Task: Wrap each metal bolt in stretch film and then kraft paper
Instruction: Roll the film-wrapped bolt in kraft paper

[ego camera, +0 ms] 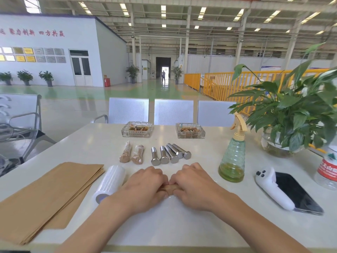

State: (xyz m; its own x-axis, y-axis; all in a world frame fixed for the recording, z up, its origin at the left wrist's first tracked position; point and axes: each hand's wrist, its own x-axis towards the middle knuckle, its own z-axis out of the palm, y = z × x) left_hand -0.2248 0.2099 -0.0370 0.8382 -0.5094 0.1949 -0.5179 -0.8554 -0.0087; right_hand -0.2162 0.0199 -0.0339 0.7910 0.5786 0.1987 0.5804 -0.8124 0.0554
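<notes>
My left hand (145,187) and my right hand (193,185) lie side by side on the white table (164,225), fingers curled round a kraft-paper-covered bolt (170,188) that shows only as a brown strip between them. Several bare metal bolts (170,154) lie in a row just beyond my hands. Two wrapped bolts (132,153) lie to their left. A roll of stretch film (109,183) rests beside my left wrist. A stack of kraft paper sheets (45,196) covers the table's near left.
Two glass ashtrays (137,129) (190,130) stand at the table's far side. A green spray bottle (232,161), a white controller (273,189) on a black phone (299,194), a plastic bottle (328,170) and a potted plant (291,114) fill the right. Metal chairs (173,111) stand behind.
</notes>
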